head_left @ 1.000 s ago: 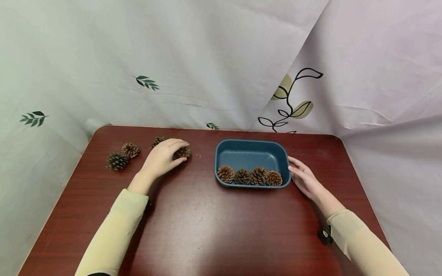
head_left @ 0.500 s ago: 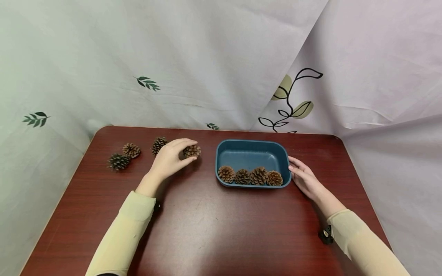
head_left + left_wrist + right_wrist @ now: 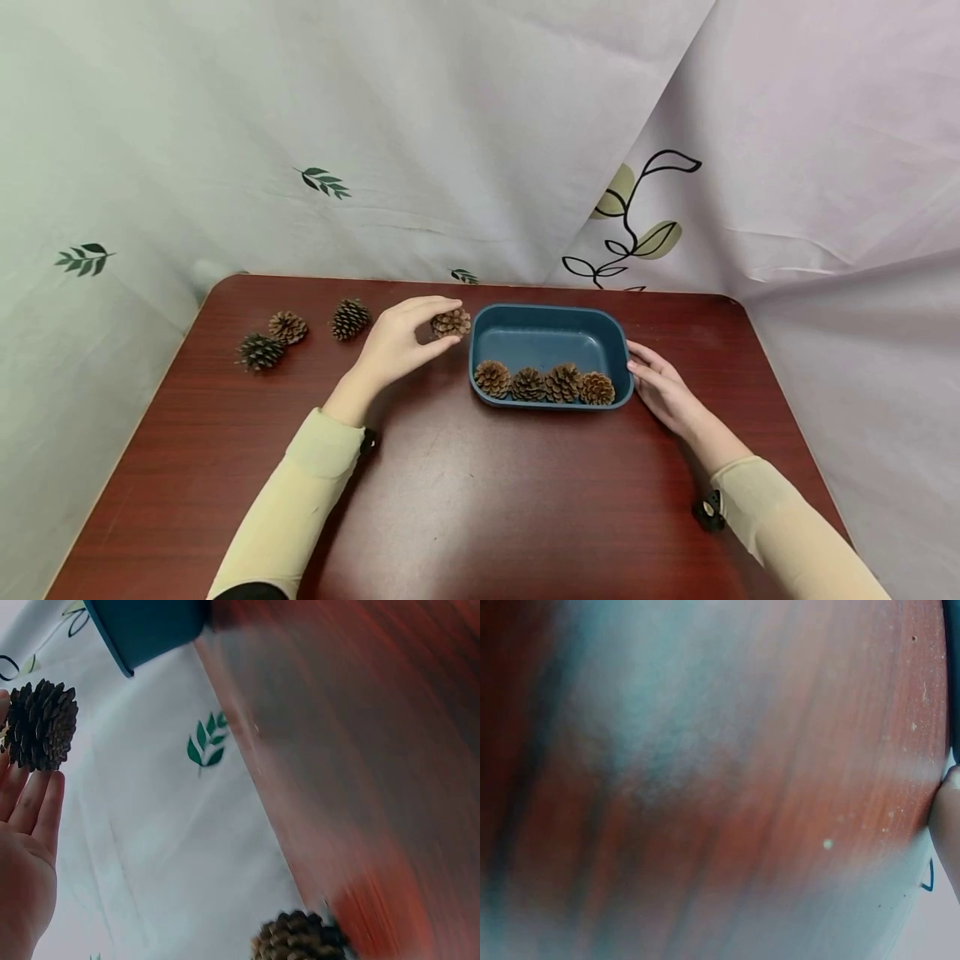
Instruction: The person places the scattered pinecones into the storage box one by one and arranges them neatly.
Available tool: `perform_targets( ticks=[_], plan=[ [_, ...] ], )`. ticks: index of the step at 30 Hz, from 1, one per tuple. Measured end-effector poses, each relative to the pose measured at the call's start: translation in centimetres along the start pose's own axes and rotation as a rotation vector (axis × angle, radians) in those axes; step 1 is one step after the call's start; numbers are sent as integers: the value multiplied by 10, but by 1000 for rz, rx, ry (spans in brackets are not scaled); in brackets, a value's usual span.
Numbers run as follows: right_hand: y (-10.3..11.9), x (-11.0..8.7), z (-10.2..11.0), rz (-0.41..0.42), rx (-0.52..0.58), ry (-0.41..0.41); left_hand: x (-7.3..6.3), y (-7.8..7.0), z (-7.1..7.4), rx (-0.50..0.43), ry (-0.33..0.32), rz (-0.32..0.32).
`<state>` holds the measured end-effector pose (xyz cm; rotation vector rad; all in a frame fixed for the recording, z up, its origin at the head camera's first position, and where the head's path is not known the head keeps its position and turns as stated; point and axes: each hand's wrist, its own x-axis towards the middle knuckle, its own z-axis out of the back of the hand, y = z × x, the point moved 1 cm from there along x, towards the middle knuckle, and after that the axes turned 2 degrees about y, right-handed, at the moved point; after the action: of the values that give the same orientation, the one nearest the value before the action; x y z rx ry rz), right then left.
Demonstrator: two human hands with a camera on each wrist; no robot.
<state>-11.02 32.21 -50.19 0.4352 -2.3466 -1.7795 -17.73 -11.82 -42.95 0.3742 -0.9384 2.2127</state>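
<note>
In the head view my left hand (image 3: 397,343) pinches a brown pine cone (image 3: 451,322) between thumb and fingers, just left of the blue box. The left wrist view shows this pine cone (image 3: 46,726) raised off the table at the fingertips. The blue rectangular box (image 3: 551,313) has several pine cones (image 3: 562,382) lined up along its near wall. Against the box's right end rests my right hand (image 3: 667,398), its fingers extended and its thumb touching the wall near the rim. Only a fingertip (image 3: 949,817) beside the box shows in the right wrist view.
Back left on the dark red table (image 3: 465,483) lie a dark pine cone (image 3: 260,352), a brown one (image 3: 288,327) touching it, and another cone (image 3: 350,319) closer to my left hand. A pale curtain (image 3: 420,150) with leaf prints hangs behind the table.
My left hand has carried the pine cone rightward to beside the box, uncovering another cone behind it. My right hand and the box have stayed in place.
</note>
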Motion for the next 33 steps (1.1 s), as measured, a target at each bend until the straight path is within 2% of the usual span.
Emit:
perform_targets(
  ticks=[7,17,25,33],
  plan=[
    [-2,-2,2,-2,7,-2,12,-9,-16,-62,8,-16],
    [0,-2,1,-12,-16,-15,25,-10,-40,-192,38,59],
    [1,0,-1,-18,6,-18,32,-7,-58,-214,92,73],
    [2,0,-1,-29,11,-27,34,-4,-67,-178,145,79]
  ],
)
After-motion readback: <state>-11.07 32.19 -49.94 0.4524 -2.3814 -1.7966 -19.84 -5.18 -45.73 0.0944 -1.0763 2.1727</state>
